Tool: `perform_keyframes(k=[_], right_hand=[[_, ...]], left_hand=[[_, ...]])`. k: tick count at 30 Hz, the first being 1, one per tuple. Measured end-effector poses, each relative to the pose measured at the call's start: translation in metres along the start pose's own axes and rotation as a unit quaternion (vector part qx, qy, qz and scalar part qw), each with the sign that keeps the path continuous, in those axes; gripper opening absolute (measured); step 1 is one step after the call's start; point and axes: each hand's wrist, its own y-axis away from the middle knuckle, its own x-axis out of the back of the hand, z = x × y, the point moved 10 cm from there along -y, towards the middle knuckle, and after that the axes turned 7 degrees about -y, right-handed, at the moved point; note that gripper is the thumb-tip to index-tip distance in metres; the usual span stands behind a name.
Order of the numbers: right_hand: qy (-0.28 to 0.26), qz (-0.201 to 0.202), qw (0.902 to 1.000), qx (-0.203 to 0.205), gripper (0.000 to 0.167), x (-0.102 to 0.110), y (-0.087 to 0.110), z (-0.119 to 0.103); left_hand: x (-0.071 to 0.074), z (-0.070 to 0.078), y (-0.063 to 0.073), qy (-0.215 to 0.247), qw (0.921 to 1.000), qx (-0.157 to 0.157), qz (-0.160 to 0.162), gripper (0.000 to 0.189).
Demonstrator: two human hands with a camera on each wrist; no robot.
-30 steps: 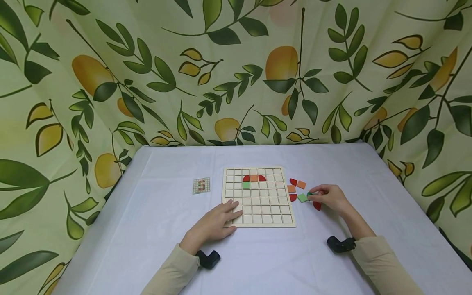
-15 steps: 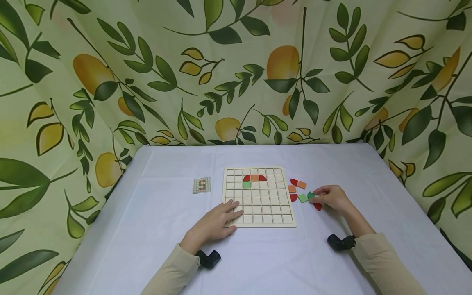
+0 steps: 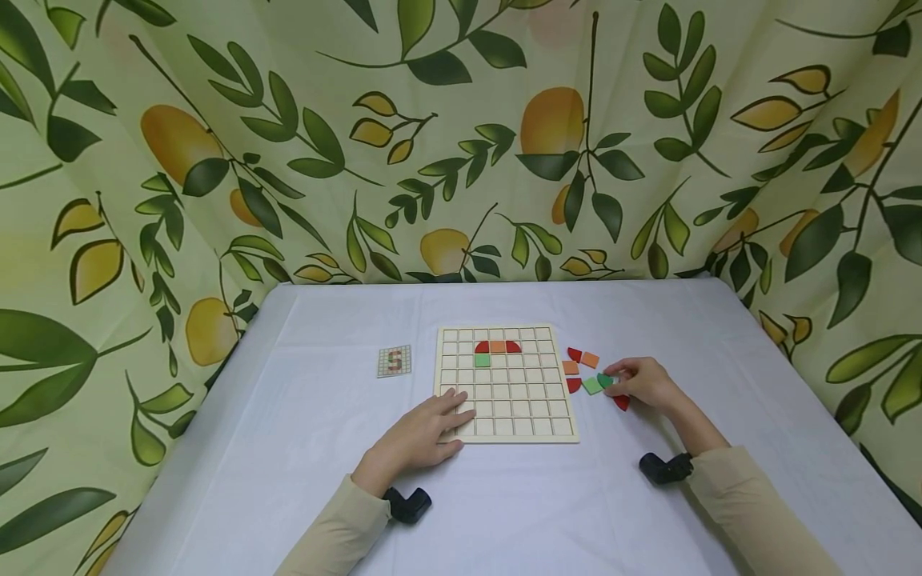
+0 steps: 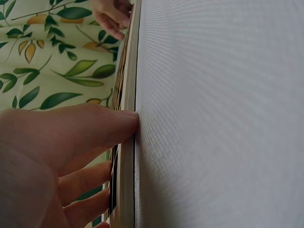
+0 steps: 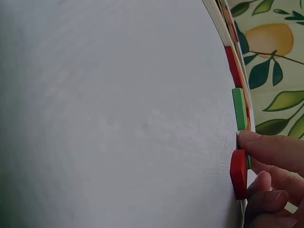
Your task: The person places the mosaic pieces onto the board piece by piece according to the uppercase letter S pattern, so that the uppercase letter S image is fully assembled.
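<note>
My left hand (image 3: 425, 432) lies on the near left corner of a pale wooden grid board (image 3: 515, 410), fingers spread over its top. In the left wrist view the thumb (image 4: 107, 124) touches the board's near edge (image 4: 127, 180). Right of the board, my right hand (image 3: 644, 384) pinches a green rounded tile (image 3: 605, 380), partly hidden by the fingers. Beside it lie a green square tile (image 3: 591, 386) and a red rounded tile (image 3: 622, 404). In the right wrist view the thumb (image 5: 251, 140) is between the green square (image 5: 240, 109) and the red tile (image 5: 239, 175).
On the board sit two red rounded tiles, an orange square (image 3: 497, 346) between them, and a green square (image 3: 482, 361). More red and orange tiles (image 3: 590, 360) lie by its right edge. A small pattern card (image 3: 394, 362) lies left. Patterned fabric (image 3: 461, 160) hangs behind the white-covered table.
The green rounded tile has turned and shifted slightly left, closer to the green square, with my right fingers on it. My left hand has stayed in place on the board.
</note>
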Motion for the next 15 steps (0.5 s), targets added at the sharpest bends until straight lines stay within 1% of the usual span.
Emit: perform_keyframes(k=[8, 15], right_hand=[[0.000, 0.010, 0.9997, -0.022, 0.038, 0.0041, 0.0017, 0.0032], [-0.006, 0.011, 0.9997, -0.024, 0.036, 0.0052, 0.0037, 0.0009]], left_hand=[[0.0003, -0.0009, -0.0003, -0.001, 1.0000, 0.000, 0.000, 0.050], [-0.0017, -0.0012, -0.0013, -0.001, 1.0000, -0.003, 0.002, 0.049]])
